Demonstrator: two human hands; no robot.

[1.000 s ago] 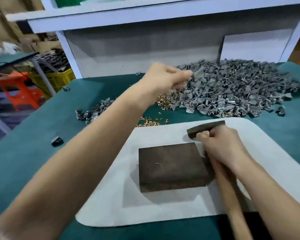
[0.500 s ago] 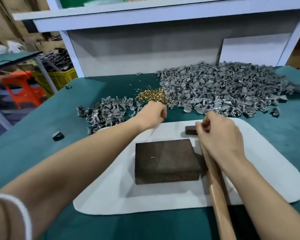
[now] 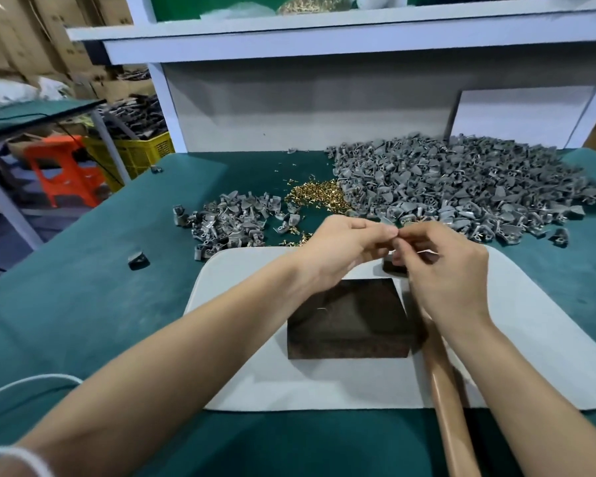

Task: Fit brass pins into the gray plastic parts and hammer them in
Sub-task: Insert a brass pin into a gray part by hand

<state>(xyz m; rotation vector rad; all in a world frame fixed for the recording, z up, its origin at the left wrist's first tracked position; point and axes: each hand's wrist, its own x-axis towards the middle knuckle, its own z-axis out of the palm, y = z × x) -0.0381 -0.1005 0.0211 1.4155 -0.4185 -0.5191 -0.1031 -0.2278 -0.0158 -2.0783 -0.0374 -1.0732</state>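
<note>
Brass pins point(image 3: 315, 197) lie far of the block point(image 3: 348, 318); left hand point(image 3: 337, 249) and right hand point(image 3: 441, 266) pinch fingertips together, contents too small to tell.

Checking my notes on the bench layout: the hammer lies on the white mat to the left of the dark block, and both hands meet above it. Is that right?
Not quite. The head view shows the hammer lying to the right of the dark block, not the left. It does rest on the white mat, and the left hand and right hand meet above the block.
</note>
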